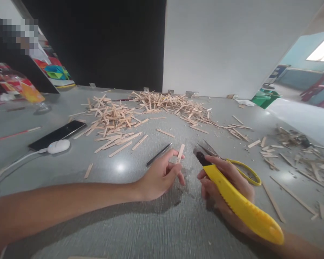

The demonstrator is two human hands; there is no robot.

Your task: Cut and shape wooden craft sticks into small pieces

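Between thumb and fingers, my left hand (159,176) pinches a short wooden craft stick (180,153), its rounded end pointing up and away. My right hand (224,183) is wrapped round a yellow tool (240,201) with a black tip and a row of ridges, which looks like a utility knife; no blade can be made out. Scissors (244,172) with yellow handles lie on the table just beyond the right hand. A dark pen (158,154) rests beside the left hand's fingers.
Piles of craft sticks (113,115) spread across the grey table (97,226). Cut pieces (268,153) and scraps lie at right. A phone (59,135), a white corded device (58,146) and a tipped bottle (24,86) are at left. Black (110,43) and white panels (218,46) stand behind.
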